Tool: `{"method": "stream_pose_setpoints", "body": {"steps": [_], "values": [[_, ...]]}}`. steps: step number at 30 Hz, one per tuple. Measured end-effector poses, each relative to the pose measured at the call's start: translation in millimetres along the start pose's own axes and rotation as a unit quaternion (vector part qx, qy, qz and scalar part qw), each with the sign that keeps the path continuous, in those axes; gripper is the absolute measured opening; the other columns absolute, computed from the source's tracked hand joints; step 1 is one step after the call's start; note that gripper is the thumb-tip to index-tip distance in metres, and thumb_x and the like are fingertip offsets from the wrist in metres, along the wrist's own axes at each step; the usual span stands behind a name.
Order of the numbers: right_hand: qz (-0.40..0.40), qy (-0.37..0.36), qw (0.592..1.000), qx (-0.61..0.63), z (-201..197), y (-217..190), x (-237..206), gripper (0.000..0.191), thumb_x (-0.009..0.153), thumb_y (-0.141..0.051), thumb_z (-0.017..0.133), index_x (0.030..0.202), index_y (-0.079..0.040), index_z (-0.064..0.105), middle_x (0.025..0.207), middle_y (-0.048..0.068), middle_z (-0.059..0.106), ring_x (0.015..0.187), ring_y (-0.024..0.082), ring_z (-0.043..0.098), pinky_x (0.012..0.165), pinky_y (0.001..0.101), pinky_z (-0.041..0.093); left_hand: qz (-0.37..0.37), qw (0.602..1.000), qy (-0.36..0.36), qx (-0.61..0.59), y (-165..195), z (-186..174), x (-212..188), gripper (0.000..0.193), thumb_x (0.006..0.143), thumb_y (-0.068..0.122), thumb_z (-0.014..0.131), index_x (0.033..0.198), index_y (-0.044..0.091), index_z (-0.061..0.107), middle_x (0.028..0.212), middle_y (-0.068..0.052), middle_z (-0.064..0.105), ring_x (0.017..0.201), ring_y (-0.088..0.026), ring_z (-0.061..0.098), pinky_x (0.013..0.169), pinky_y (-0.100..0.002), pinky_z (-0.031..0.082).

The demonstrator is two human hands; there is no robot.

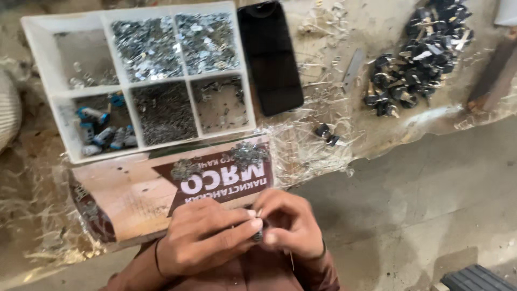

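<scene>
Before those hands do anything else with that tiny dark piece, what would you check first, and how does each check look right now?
1. Small dark part pinched between left hand and right hand: ok.
2. Part's orientation: cannot tell, fingers cover it.
3. White compartment tray within reach, metal bits stocked: ok.
4. Two small piles of metal pieces on the cardboard sheet close by: ok.
5. Black phone lying clear of the hands: ok.
6. Pile of black parts far off at the right: ok.

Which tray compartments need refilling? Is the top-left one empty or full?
Nearly empty: the white tray's top-left compartment shows bare floor, with few small metal bits along its lower edge.
</scene>
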State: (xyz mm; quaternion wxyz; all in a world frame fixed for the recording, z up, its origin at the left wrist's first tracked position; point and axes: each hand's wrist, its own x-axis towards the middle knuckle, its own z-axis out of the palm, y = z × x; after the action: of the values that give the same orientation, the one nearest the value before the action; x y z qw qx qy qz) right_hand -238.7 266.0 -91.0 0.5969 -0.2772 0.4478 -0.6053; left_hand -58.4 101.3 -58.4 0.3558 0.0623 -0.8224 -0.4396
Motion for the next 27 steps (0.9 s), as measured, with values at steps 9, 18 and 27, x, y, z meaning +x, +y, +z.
{"method": "stream_pose_setpoints", "body": {"steps": [9,18,27], "values": [[-0.201,0.008,0.788,-0.581,75.8,37.0,33.2,0.038,0.080,-0.014,0.085,0.113,-0.005,0.069,0.110,0.009,0.065,0.095,0.030,0.062,0.082,0.0396,0.052,-0.141,0.928,0.269,0.217,11.3,-73.9,-66.0,0.021,0.087,0.014,0.079,0.105,0.005,0.073,0.106,-0.011,0.070,0.082,-0.021,0.072,0.071,-0.030,0.058],[-0.184,-0.019,0.708,-0.682,98.9,34.2,59.3,0.074,0.075,-0.042,0.089,0.133,-0.002,0.064,0.108,0.013,0.059,0.090,0.031,0.060,0.077,0.0412,0.052,-0.163,0.911,0.321,0.204,21.4,-92.9,-112.7,0.034,0.085,0.013,0.090,0.113,0.003,0.073,0.112,-0.013,0.069,0.086,-0.021,0.073,0.068,-0.027,0.060],[-0.123,0.031,0.698,-0.704,88.4,31.2,57.8,0.091,0.064,-0.052,0.092,0.136,-0.004,0.063,0.102,0.015,0.056,0.089,0.030,0.059,0.074,0.0412,0.052,-0.138,0.955,0.221,0.145,7.8,-82.3,-92.4,0.038,0.081,0.017,0.093,0.111,0.006,0.073,0.105,-0.010,0.072,0.081,-0.023,0.072,0.070,-0.032,0.059]]}}
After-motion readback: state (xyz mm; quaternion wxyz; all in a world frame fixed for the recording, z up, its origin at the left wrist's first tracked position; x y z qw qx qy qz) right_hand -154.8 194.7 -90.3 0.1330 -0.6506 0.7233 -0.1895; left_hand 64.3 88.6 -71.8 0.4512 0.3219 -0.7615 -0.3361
